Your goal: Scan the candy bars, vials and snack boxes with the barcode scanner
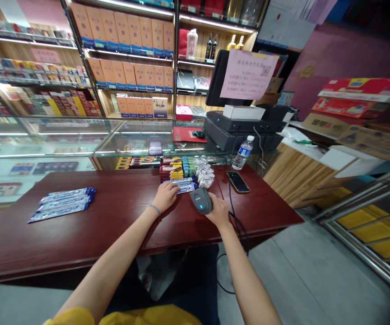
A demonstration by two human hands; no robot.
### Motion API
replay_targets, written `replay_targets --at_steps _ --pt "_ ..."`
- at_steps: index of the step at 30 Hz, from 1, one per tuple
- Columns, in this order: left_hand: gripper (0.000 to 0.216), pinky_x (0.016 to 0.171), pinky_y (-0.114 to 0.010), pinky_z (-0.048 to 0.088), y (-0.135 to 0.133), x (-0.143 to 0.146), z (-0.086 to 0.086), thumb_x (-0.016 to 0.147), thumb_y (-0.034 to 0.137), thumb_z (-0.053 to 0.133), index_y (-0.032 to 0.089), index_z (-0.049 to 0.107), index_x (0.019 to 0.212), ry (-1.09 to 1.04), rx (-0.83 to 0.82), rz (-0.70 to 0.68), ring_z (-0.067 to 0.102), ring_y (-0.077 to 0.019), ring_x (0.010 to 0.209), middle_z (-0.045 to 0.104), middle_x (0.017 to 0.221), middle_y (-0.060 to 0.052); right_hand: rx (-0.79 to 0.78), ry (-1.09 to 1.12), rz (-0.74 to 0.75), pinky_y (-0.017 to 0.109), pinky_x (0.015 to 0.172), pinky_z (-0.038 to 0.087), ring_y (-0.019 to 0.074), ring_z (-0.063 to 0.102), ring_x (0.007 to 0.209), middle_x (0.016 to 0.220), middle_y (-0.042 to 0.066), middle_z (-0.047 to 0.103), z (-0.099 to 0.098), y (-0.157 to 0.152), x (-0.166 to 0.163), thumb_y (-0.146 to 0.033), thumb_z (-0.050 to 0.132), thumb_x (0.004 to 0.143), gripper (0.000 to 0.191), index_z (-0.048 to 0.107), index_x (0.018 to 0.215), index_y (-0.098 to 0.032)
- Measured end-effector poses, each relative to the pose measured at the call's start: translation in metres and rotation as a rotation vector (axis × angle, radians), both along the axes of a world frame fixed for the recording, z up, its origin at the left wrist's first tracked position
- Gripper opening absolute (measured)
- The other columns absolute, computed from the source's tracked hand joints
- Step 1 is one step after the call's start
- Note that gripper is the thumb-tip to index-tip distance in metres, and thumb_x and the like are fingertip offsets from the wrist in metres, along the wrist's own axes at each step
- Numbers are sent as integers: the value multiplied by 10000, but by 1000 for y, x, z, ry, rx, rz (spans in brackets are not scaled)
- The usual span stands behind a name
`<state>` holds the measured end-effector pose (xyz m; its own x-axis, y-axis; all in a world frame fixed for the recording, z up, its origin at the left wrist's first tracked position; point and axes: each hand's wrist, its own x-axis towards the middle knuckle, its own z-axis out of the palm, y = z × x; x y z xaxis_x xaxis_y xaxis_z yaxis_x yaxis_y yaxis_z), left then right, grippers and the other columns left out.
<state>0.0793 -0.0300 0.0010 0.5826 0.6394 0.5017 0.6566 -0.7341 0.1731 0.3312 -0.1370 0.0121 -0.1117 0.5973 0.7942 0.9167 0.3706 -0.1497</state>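
My right hand [219,211] is wrapped round the handle of a dark grey barcode scanner [201,200]; a blue light glows on its top and its head leans toward the packets. Long blue-and-white packets [186,185] lie flat just left of the scanner, and my left hand [166,197] closes over their left end, its fingertips partly hidden. Behind them stand rows of red and yellow packets [172,168], green-and-blue packs [188,166] and small white bottles [204,171]. Further left on the table, several similar blue-and-white packets [64,201] lie side by side.
On the dark red table [120,225], a phone [238,182] and a water bottle [243,153] stand at the right. The scanner's black cable [230,194] runs past my right hand. Behind are a glass counter [130,131], a monitor [218,76] and a mouse [198,134].
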Motion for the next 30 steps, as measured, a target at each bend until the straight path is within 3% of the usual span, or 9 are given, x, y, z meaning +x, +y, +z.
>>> replay_targets --at_steps 8,13,17,30 --pt "259 970 -461 428 -5 -9 3 916 260 570 245 680 1150 -18 14 -37 565 -276 1140 652 1223 -98 -45 21 -61 302 607 513 238 716 630 749 70 752 2 0 -4 -350 600 789 395 637 1123 -142" --pt "296 994 -457 422 -11 -38 8 913 314 602 251 665 1194 -34 24 -10 558 -275 1164 645 1246 -92 -33 44 -55 297 587 501 238 711 619 750 71 750 5 0 -22 -369 613 795 408 636 1129 -136" --pt "312 1009 -461 416 -15 -83 14 915 352 601 258 665 1205 -53 23 55 554 -277 1180 638 1269 -95 -22 25 -33 297 589 496 238 700 609 713 68 736 5 4 -51 -373 612 795 397 648 1111 -135" --pt "331 1054 -462 408 -57 -283 14 944 340 533 242 637 1243 -24 -6 433 537 -273 1211 615 1297 -104 -6 6 193 264 543 451 207 673 559 670 46 719 6 26 -167 -327 590 780 356 648 1080 -144"
